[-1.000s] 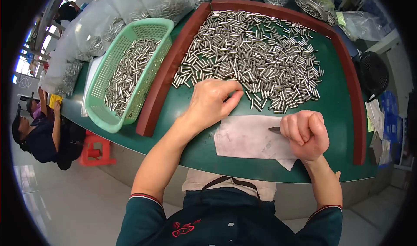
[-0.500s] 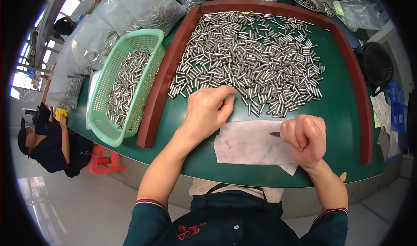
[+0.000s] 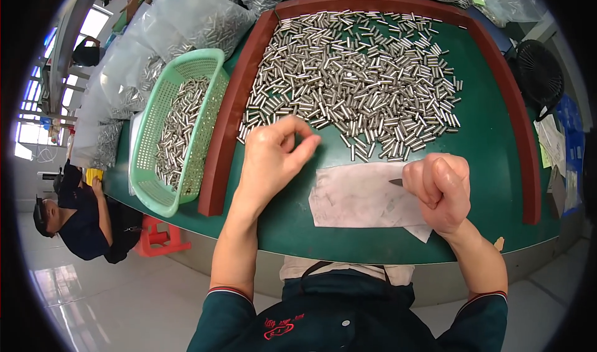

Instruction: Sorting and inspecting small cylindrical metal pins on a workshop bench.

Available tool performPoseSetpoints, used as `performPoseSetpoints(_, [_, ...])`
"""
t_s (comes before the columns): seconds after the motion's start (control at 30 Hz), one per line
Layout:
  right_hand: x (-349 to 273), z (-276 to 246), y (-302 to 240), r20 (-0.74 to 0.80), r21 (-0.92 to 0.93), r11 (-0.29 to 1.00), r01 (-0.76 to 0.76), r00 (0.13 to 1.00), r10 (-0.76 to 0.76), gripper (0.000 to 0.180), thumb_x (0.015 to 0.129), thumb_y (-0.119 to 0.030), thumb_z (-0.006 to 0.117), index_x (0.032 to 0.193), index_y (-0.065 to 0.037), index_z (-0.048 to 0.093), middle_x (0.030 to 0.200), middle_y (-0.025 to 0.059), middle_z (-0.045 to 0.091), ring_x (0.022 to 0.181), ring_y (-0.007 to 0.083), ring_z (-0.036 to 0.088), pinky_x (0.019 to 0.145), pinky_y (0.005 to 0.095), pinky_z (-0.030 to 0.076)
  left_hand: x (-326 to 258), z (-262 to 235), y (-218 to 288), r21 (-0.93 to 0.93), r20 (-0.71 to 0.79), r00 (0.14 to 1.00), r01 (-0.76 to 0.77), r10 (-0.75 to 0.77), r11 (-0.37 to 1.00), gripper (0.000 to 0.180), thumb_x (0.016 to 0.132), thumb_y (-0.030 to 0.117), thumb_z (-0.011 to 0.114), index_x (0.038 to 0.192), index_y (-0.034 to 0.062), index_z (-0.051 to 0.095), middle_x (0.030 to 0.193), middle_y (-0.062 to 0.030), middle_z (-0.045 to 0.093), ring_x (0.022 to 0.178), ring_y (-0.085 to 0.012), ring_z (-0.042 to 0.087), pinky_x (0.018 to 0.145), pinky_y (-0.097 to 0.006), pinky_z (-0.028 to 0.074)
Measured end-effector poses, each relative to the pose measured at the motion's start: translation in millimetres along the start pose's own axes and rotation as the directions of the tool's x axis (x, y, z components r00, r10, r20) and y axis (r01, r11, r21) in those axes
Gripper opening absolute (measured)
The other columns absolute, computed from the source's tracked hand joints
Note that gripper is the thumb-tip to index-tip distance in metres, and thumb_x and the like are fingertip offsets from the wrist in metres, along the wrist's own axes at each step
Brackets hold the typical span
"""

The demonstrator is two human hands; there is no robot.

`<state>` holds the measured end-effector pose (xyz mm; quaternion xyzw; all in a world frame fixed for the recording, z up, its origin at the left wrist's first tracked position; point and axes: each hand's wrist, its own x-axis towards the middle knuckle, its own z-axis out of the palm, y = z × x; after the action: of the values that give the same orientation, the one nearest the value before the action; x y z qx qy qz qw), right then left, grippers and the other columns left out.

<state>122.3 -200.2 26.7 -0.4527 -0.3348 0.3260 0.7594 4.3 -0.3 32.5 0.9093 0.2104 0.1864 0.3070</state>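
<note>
Many short metal pins lie loose in a broad layer on the green desk, bounded left, far and right by a red-brown frame. Pins are dense in the middle, sparser toward the far right; a strip on the near side is bare.

Left hand: just beside the near-left edge of the pins. Grip narrow, thumb and forefinger curled with tips close together; cannot tell whether a pin sits between them. Contact with the layer also unclear.

Right hand: closed in a fist around a dark pointed tool, at the right end of a pale sheet. Tool tip projects leftward over the sheet; the rest is hidden by the fingers. Sheet is smudged grey, lies nearer than the pins, one corner angled toward the near edge.

Left of the frame: a pale green perforated basket, partly filled with similar pins. Clear plastic bags of metal pieces line the far-left side. Far right: a black fan. Co-worker at left, near a red stool.
</note>
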Motion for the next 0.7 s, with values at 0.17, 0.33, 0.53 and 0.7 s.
performPoseSetpoints(0.17, [-1,-1,-2,-0.001,0.048,0.999,-0.004,1.000,0.004,0.041,0.086,-0.019,0.038,0.048,-0.009,0.028,0.040,-0.0017,0.028,0.039,0.0068,0.021,0.040,0.0243,0.018,-2,1,-4,0.123,0.057,0.998,0.030,-0.037,0.992,0.014,0.063,0.010,0.068,0.070,0.0035,0.058,0.044,-0.0032,0.036,0.039,-0.0155,0.039,0.041,-0.031,0.032])
performPoseSetpoints(0.33, [-2,0,-3,0.003,0.081,0.997,-0.019,1.000,0.019,0.040,0.086,-0.016,0.038,0.048,-0.008,0.029,0.042,-0.0015,0.030,0.040,0.0058,0.023,0.040,0.0237,0.018,-2,4,-10,0.120,0.078,0.996,0.035,-0.044,0.992,0.014,0.066,0.009,0.063,0.081,0.0067,0.063,0.046,-0.0048,0.041,0.040,-0.0172,0.044,0.042,-0.031,0.036])
performPoseSetpoints(0.53, [-1,0,-2,0.002,0.080,0.997,-0.018,1.000,0.018,0.040,0.086,-0.016,0.038,0.048,-0.008,0.029,0.041,-0.0016,0.030,0.040,0.0058,0.023,0.040,0.0235,0.019,-2,6,-8,0.139,0.056,0.998,0.016,-0.024,0.990,0.017,0.067,0.009,0.061,0.084,0.0079,0.065,0.046,-0.0067,0.045,0.041,-0.0199,0.046,0.044,-0.032,0.038])
performPoseSetpoints(0.7, [1,0,-3,0.001,0.056,0.998,-0.032,0.999,0.032,0.040,0.086,-0.016,0.038,0.047,-0.007,0.030,0.041,-0.0017,0.031,0.040,0.0058,0.024,0.040,0.0232,0.019,0,9,-8,0.140,0.044,0.999,0.009,-0.016,0.990,0.017,0.067,0.010,0.062,0.084,0.0080,0.066,0.045,-0.0069,0.045,0.041,-0.0206,0.047,0.043,-0.032,0.038])
